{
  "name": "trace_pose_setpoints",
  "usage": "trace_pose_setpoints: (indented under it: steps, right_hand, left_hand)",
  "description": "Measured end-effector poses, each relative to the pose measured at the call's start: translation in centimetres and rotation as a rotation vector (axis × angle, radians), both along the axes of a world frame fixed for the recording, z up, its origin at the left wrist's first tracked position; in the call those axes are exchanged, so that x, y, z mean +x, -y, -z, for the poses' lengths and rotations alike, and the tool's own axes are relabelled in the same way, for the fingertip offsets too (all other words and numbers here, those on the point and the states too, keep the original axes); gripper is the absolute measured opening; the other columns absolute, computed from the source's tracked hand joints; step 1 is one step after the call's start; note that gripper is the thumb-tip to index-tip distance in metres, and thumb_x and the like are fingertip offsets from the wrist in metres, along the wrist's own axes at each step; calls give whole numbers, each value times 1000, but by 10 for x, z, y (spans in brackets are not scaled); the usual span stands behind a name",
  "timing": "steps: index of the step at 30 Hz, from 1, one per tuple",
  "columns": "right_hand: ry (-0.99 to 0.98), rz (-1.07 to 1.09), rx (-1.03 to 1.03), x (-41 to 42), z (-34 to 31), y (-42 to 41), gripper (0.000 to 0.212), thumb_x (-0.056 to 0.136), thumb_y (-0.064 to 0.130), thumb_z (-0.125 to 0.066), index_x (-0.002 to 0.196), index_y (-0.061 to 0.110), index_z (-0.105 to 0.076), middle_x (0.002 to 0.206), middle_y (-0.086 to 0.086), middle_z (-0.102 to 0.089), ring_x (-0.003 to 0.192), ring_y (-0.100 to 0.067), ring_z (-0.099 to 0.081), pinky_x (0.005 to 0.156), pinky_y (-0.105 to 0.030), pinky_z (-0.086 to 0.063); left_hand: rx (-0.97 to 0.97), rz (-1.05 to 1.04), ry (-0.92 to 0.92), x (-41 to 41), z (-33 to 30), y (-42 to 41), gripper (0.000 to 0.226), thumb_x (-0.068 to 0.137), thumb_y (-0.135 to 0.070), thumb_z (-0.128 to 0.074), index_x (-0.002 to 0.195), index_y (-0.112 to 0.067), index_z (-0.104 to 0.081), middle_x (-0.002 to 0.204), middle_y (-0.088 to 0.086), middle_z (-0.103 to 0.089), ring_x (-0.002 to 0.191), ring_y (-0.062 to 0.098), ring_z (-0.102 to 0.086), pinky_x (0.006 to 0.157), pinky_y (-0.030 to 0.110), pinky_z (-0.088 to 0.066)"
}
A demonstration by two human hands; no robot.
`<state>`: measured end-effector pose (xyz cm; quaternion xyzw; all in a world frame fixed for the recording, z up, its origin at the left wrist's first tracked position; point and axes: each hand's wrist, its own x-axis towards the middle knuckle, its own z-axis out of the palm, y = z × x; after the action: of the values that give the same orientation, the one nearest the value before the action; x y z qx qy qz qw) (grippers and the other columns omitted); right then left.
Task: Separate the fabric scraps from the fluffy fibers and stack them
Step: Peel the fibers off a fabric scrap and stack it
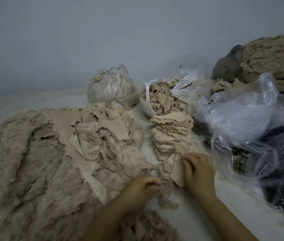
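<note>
A big heap of beige fluffy fibers mixed with fabric pieces (47, 153) covers the left of the white surface. A slanting stack of beige fabric scraps (171, 134) lies in the middle. Just below it sits a small pile of scraps (170, 173). My right hand (197, 171) grips the right side of that small pile, fingers curled over a scrap. My left hand (144, 186) is at the pile's lower left, fingers curled, pinching a tuft of fluffy fiber (165, 199) that hangs from the scraps. Loose fluff (148, 225) lies between my forearms.
A tied clear bag of fibers (110, 86) and an open clear bag of scraps (164, 96) stand at the back. Crumpled clear plastic bags (252, 122) with dark contents fill the right. A large tan fiber mass (275, 58) rises at the far right against the grey wall.
</note>
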<state>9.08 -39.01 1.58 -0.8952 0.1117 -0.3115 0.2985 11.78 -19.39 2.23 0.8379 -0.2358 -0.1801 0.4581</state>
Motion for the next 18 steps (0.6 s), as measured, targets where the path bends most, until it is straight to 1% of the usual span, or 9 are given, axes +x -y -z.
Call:
trace_pose_setpoints:
  steps: [2, 4, 6, 8, 10, 13, 15, 16, 18]
  right_hand:
    - [-92, -30, -45, 0, 2, -1, 15, 87, 11, -67, 97, 17, -75, 109, -1, -67, 112, -29, -50, 94, -41, -29]
    - [-160, -8, -27, 0, 5, 2, 23, 88, 17, -65, 110, 20, -71, 121, 0, -61, 118, -26, -45, 95, -35, -24]
    - [-154, 39, 19, 1, 5, 7, 36, 86, 22, -68, 121, 20, -64, 123, -5, -54, 117, -28, -43, 94, -36, -23]
    - [-145, 88, 46, 7, 0, 11, 44, 83, 27, -70, 125, 19, -59, 121, -8, -50, 118, -30, -41, 94, -38, -21]
    - [-206, 101, 17, 16, -8, 14, 40, 85, 32, -68, 122, 20, -60, 120, -7, -51, 119, -29, -40, 93, -36, -19]
    - [-255, 81, -15, 26, -17, 16, 20, 91, 35, -59, 103, 21, -69, 108, -1, -57, 112, -25, -43, 84, -30, -17]
    - [-178, 36, 41, 26, -22, 14, 14, 92, 33, -58, 90, 24, -69, 94, 5, -55, 105, -23, -46, 80, -27, -16]
    - [-129, -7, 80, 24, -25, 12, 12, 92, 30, -59, 84, 26, -67, 88, 8, -55, 100, -22, -49, 84, -29, -21]
    - [-66, -121, 143, 19, -30, 6, 17, 93, 25, -60, 76, 29, -60, 78, 14, -56, 87, -18, -53, 87, -40, -36]
  left_hand:
    - [83, 98, 68, -4, 4, 7, 17, 91, -21, -59, 101, -16, -72, 95, -8, -70, 86, -4, -61, 77, 12, -46]
    - [179, 90, 44, -2, 5, 6, 19, 93, -23, -57, 100, -14, -72, 85, -10, -67, 75, -6, -60, 69, 9, -43]
    - [290, 81, 15, 3, 2, 3, 19, 91, -26, -59, 92, -12, -73, 75, -7, -64, 68, 3, -60, 68, 16, -45]
    - [304, 56, -2, 7, -4, 2, 17, 89, -25, -60, 84, -15, -73, 70, -4, -63, 62, 6, -55, 66, 21, -48]
    - [285, 10, 82, 8, -10, 6, 20, 89, -26, -60, 76, -15, -71, 68, -5, -62, 61, 6, -53, 63, 24, -46]
    - [122, -73, 116, 9, -10, 14, 23, 89, -25, -62, 66, -28, -65, 56, -19, -58, 54, -7, -50, 59, 15, -39]
    - [-11, -156, 119, 10, -10, 21, 11, 88, -23, -64, 81, -29, -68, 66, -19, -59, 56, -10, -50, 61, 11, -40]
    - [-56, -206, 124, 11, -10, 24, 9, 88, -23, -64, 94, -28, -68, 75, -18, -59, 59, -11, -51, 64, 10, -42]
    - [-132, -266, 145, 15, -14, 30, 32, 87, -26, -66, 118, -29, -59, 98, -18, -58, 67, -10, -54, 68, 11, -46]
